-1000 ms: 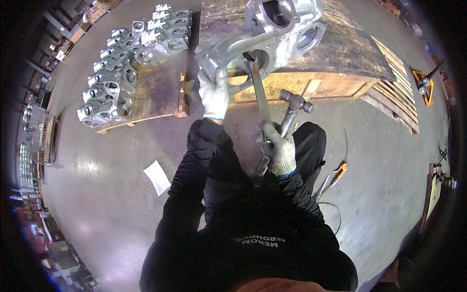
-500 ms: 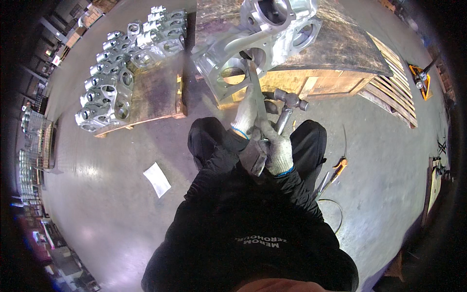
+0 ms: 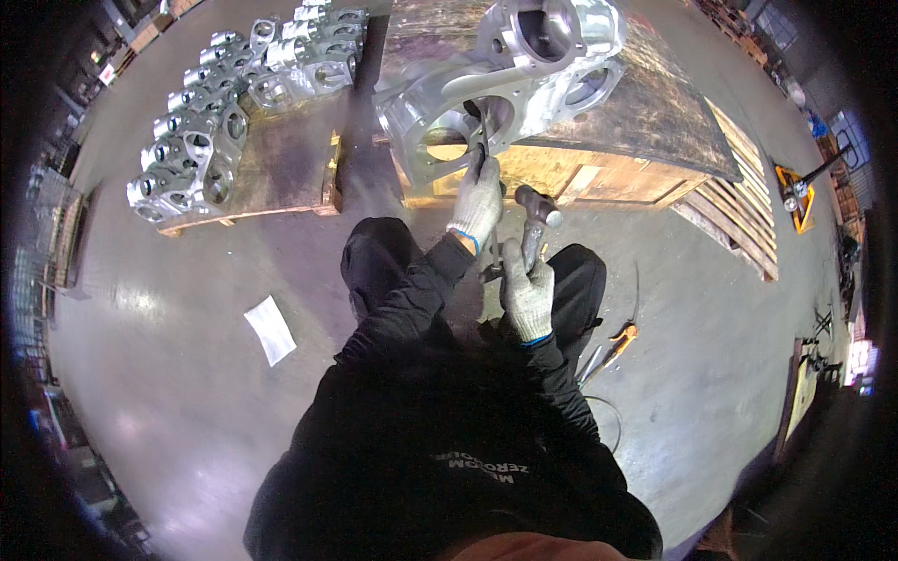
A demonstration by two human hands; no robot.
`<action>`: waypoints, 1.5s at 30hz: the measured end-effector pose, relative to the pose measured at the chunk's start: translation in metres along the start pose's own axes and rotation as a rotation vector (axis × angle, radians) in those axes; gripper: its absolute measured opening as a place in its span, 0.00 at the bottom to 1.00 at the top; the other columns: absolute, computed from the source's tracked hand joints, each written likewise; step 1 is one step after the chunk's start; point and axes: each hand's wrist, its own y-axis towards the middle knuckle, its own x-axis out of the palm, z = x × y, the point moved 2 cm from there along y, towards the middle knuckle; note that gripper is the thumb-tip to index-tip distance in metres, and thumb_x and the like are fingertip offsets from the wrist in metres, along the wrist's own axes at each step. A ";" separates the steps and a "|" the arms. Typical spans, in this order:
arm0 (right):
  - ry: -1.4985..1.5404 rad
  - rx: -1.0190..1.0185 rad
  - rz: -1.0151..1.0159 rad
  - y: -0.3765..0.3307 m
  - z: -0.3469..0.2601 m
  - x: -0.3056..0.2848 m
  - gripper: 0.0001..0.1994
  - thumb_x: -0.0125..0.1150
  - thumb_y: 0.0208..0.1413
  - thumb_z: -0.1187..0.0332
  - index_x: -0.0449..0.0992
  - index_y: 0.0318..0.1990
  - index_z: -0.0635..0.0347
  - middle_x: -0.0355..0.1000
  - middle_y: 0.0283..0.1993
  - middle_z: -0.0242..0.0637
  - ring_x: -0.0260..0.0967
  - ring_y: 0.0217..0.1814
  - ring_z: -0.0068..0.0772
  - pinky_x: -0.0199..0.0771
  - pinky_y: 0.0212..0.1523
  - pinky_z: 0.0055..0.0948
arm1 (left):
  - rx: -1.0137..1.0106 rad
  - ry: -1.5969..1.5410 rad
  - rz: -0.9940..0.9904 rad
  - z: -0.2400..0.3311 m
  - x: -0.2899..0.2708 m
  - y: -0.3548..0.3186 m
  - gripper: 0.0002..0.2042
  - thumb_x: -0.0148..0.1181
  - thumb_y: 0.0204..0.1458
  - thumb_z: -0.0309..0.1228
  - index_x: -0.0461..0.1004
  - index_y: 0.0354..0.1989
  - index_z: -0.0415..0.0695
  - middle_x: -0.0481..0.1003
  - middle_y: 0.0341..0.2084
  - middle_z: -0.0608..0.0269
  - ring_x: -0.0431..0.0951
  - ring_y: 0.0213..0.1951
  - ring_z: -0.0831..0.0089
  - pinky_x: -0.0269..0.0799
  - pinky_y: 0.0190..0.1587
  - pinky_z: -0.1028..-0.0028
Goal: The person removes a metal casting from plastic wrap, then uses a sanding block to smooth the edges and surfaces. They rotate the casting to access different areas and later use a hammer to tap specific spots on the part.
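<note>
Both my hands wear pale knit gloves with blue cuffs. My left hand (image 3: 478,202) is closed round a long flat metal tool (image 3: 484,131), possibly a file or chisel. Its upper end reaches into a round opening of a large silvery metal casting (image 3: 436,92), which has several bored holes. My right hand (image 3: 529,297) grips a hammer (image 3: 534,236) by its handle, head up, beside my left hand and over my right knee. Some of the tool's lower part is hidden by my glove.
The casting rests on a worn wooden crate (image 3: 655,112). To the left, several similar castings (image 3: 195,154) stand on a wooden platform (image 3: 285,164). A white sheet (image 3: 270,331) and an orange-handled air gun (image 3: 621,342) with its hose lie on the floor. Right of the crate are slatted pallets (image 3: 734,220) and an orange pallet jack (image 3: 793,196).
The tool has turned from its broad face to a narrow edge. The hammer has swung more upright, its head shifting left, and my right hand sits slightly lower. My view has shifted slightly.
</note>
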 end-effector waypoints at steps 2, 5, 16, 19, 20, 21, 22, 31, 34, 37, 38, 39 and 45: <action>-0.144 0.040 0.055 -0.001 0.003 -0.009 0.18 0.63 0.66 0.57 0.82 0.39 0.68 0.75 0.29 0.28 0.66 0.31 0.15 0.67 0.32 0.23 | -0.041 -0.055 0.005 0.001 0.000 -0.001 0.15 0.50 0.68 0.38 0.68 0.58 0.44 0.60 0.21 0.75 0.59 0.22 0.82 0.57 0.23 0.77; -0.183 -0.200 0.042 -0.006 -0.001 -0.016 0.18 0.58 0.69 0.57 0.81 0.41 0.66 0.73 0.24 0.27 0.58 0.23 0.12 0.57 0.25 0.21 | -0.065 -0.092 -0.003 0.000 0.003 -0.004 0.14 0.51 0.68 0.36 0.68 0.57 0.44 0.58 0.22 0.76 0.57 0.24 0.84 0.57 0.25 0.78; -0.166 -0.213 0.040 -0.018 -0.026 -0.013 0.17 0.59 0.68 0.58 0.78 0.38 0.65 0.75 0.25 0.31 0.64 0.25 0.16 0.61 0.28 0.21 | 0.079 -0.241 0.031 -0.024 0.013 0.011 0.09 0.55 0.65 0.37 0.69 0.49 0.50 0.60 0.20 0.77 0.60 0.19 0.84 0.54 0.19 0.79; -0.153 -0.190 0.061 -0.020 -0.028 -0.012 0.16 0.60 0.68 0.59 0.78 0.36 0.65 0.73 0.25 0.30 0.65 0.26 0.17 0.64 0.29 0.22 | 0.120 -0.273 0.011 -0.023 0.015 0.010 0.09 0.55 0.65 0.38 0.69 0.48 0.49 0.60 0.20 0.77 0.59 0.19 0.84 0.54 0.19 0.79; -0.134 -0.169 0.056 -0.020 -0.027 -0.012 0.16 0.60 0.68 0.59 0.78 0.36 0.65 0.72 0.24 0.29 0.64 0.25 0.17 0.63 0.28 0.22 | 0.121 -0.308 -0.021 -0.023 0.016 0.008 0.10 0.55 0.65 0.39 0.69 0.48 0.49 0.61 0.20 0.77 0.59 0.19 0.84 0.54 0.19 0.79; -0.155 -0.199 0.072 -0.021 -0.028 -0.012 0.15 0.60 0.68 0.59 0.78 0.36 0.64 0.71 0.24 0.28 0.63 0.25 0.17 0.62 0.28 0.22 | 0.123 -0.315 -0.023 -0.022 0.016 0.007 0.10 0.55 0.65 0.39 0.69 0.48 0.49 0.61 0.20 0.77 0.59 0.19 0.84 0.54 0.19 0.79; -0.160 -0.208 0.070 -0.022 -0.028 -0.012 0.15 0.60 0.68 0.60 0.77 0.35 0.64 0.70 0.23 0.27 0.62 0.25 0.16 0.62 0.27 0.22 | 0.124 -0.318 -0.030 -0.021 0.016 0.005 0.10 0.55 0.65 0.40 0.69 0.47 0.49 0.61 0.20 0.77 0.59 0.19 0.84 0.54 0.19 0.78; -0.145 -0.237 0.092 -0.034 -0.029 -0.029 0.10 0.62 0.66 0.65 0.77 0.36 0.63 0.66 0.26 0.22 0.58 0.26 0.13 0.58 0.28 0.19 | 0.144 -0.221 0.048 -0.018 0.018 0.016 0.09 0.52 0.65 0.39 0.71 0.48 0.50 0.61 0.16 0.77 0.61 0.16 0.83 0.55 0.17 0.77; -0.151 -0.309 0.096 -0.033 -0.024 -0.034 0.11 0.63 0.66 0.62 0.76 0.37 0.62 0.68 0.22 0.24 0.60 0.21 0.13 0.58 0.23 0.19 | 0.136 -0.302 0.026 -0.020 0.019 0.016 0.10 0.53 0.65 0.38 0.72 0.49 0.49 0.62 0.17 0.76 0.62 0.16 0.83 0.57 0.18 0.76; -0.232 -0.323 0.167 -0.036 -0.019 -0.044 0.08 0.64 0.64 0.68 0.77 0.38 0.64 0.71 0.27 0.27 0.66 0.29 0.19 0.66 0.30 0.24 | 0.177 -0.246 0.054 -0.015 0.019 0.014 0.11 0.53 0.65 0.38 0.72 0.48 0.47 0.63 0.18 0.75 0.63 0.18 0.82 0.58 0.19 0.75; -0.341 -0.508 0.174 -0.040 -0.021 -0.048 0.07 0.64 0.63 0.69 0.77 0.39 0.65 0.73 0.28 0.30 0.68 0.30 0.22 0.68 0.32 0.26 | 0.202 -0.197 0.071 -0.010 0.019 0.014 0.11 0.54 0.64 0.38 0.72 0.48 0.46 0.63 0.18 0.75 0.64 0.18 0.81 0.59 0.20 0.75; -0.447 -0.677 0.222 -0.045 -0.024 -0.053 0.07 0.64 0.62 0.70 0.77 0.40 0.66 0.75 0.29 0.34 0.71 0.32 0.26 0.70 0.33 0.28 | 0.184 -0.192 0.080 -0.007 0.018 0.013 0.11 0.54 0.64 0.38 0.72 0.48 0.45 0.64 0.19 0.74 0.64 0.19 0.81 0.59 0.20 0.75; -0.898 -1.110 0.119 -0.064 -0.028 -0.078 0.14 0.70 0.39 0.63 0.75 0.33 0.59 0.75 0.29 0.41 0.75 0.34 0.50 0.76 0.44 0.42 | 0.036 -0.192 0.019 0.019 0.011 0.013 0.11 0.50 0.64 0.36 0.70 0.47 0.43 0.64 0.21 0.67 0.66 0.22 0.76 0.62 0.23 0.69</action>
